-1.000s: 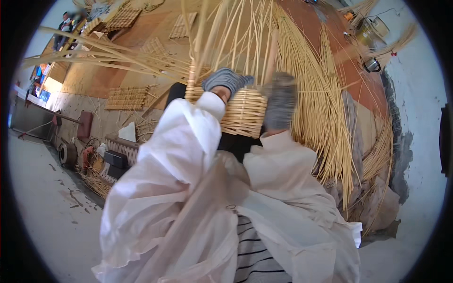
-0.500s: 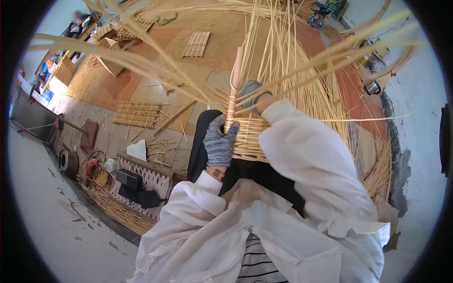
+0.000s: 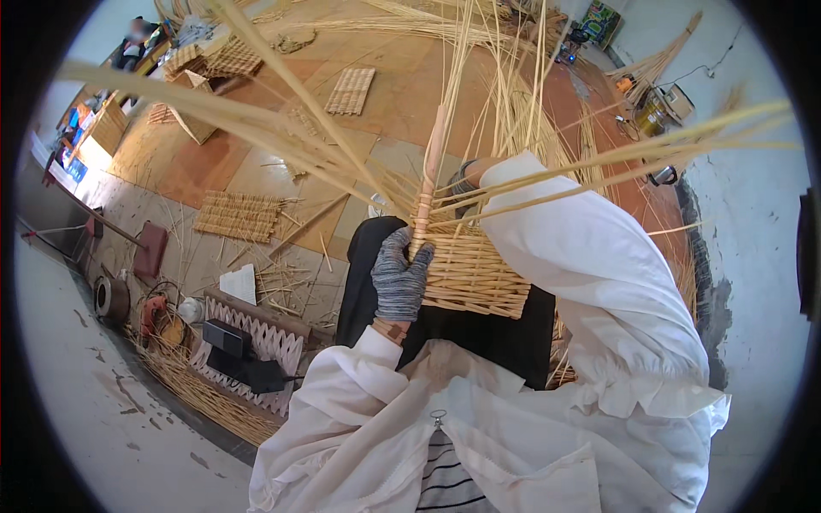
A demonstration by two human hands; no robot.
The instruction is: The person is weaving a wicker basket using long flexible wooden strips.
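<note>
A woven wicker panel (image 3: 479, 275) of pale willow rods rests over my dark-covered lap. My left hand (image 3: 400, 278), in a grey striped knit glove, is closed round its left edge, at the foot of a thick peeled stick (image 3: 432, 167) wound with a thin strand. Beyond the panel's far edge is my right hand (image 3: 465, 184), also gloved in grey; my white sleeve and the rods hide most of it, so its fingers do not show. Long loose willow rods (image 3: 282, 150) fan out from the work to the upper left and across to the right.
Bundles of long rods (image 3: 530, 103) lie on the floor ahead. Flat woven panels (image 3: 239, 215) and cut offcuts (image 3: 282, 278) lie to the left, near a black device (image 3: 227, 338) on a slatted stand. A metal kettle (image 3: 663, 176) stands by the right wall. Another person sits far left.
My right forearm has swung outward to the right, and its hand is now more hidden behind the sleeve. More of the woven panel shows. My left hand keeps its hold.
</note>
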